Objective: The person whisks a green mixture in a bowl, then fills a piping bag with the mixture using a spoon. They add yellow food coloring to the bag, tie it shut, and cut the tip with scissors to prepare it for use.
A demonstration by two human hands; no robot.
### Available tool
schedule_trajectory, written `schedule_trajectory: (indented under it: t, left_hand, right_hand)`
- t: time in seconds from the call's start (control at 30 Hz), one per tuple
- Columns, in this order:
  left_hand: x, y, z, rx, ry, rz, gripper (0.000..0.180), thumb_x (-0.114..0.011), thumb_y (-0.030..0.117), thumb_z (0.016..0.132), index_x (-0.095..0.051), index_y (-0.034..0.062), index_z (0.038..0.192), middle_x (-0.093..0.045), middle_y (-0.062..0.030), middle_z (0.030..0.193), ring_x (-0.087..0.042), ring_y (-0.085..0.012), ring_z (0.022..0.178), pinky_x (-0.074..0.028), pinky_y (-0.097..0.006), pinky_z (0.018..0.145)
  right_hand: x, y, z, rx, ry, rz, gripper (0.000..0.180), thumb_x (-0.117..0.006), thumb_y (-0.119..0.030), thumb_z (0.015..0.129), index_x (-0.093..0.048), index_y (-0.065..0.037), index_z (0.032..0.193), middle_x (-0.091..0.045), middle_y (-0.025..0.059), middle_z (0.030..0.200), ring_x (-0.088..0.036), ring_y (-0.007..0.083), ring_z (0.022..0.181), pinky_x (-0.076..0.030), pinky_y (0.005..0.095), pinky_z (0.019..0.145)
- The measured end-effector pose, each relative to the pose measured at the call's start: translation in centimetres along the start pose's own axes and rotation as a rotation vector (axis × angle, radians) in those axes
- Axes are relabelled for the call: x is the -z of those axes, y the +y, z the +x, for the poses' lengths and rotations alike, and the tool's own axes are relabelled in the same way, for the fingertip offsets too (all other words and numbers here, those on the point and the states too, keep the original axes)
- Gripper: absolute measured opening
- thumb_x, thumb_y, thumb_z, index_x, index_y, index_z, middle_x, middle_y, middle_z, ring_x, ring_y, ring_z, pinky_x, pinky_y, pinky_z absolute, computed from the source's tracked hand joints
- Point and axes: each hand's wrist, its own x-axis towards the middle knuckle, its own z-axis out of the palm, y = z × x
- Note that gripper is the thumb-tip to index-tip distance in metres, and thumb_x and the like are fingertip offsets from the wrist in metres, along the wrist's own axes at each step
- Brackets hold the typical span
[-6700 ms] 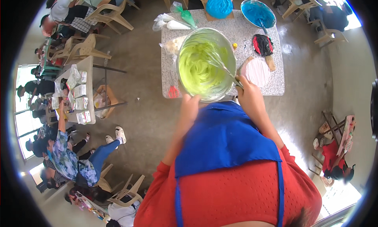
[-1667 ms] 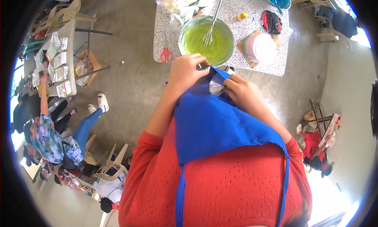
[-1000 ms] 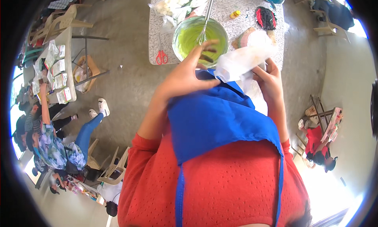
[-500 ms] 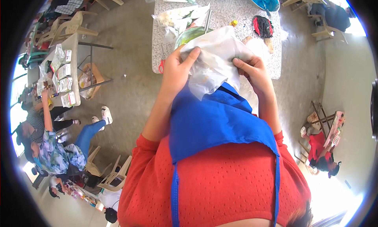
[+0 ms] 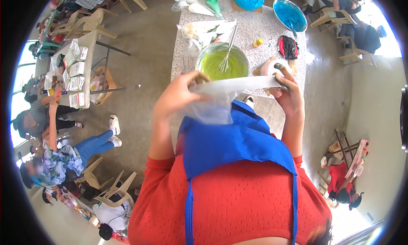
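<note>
The left hand is at the left end of a clear bag, its fingers curled; blur hides whether they pinch it. The bag stretches between the hands, above the blue apron and in front of the bowl of green cream, where a whisk leans. The right hand pinches the bag's right end between thumb and fingers, near a pale cake.

the whisk is in the bowl on the table, beyond the bag between the hands.
</note>
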Motion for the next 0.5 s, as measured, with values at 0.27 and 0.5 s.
schedule_trajectory:
  t: [0.27, 0.5]
  left_hand:
    - [3.2, -2.8, -4.1, 0.186, 0.12, -0.175, 0.031, -0.077, 0.012, 0.077, -0.067, -0.0013, 0.104, -0.068, -0.0031, 0.092, -0.06, -0.0089, 0.085, -0.048, -0.025, 0.076]
    - [1.3, -2.4, -6.2, 0.221, 0.449, -0.214, 0.039, -0.078, 0.017, 0.076, -0.066, -0.0034, 0.106, -0.069, -0.0077, 0.096, -0.063, -0.0137, 0.085, -0.05, -0.029, 0.076]
  right_hand:
    - [-2.8, 3.1, 4.7, 0.098, -0.245, 0.529, 0.046, -0.044, -0.007, 0.095, -0.031, -0.001, 0.139, -0.016, 0.0241, 0.154, -0.018, 0.0359, 0.143, -0.029, 0.043, 0.115]
    - [-7.8, 5.5, 3.7, 0.504, -0.395, -0.698, 0.043, -0.072, -0.004, 0.078, -0.053, 0.003, 0.116, -0.059, 0.0117, 0.11, -0.056, 0.021, 0.104, -0.044, 0.0337, 0.091]
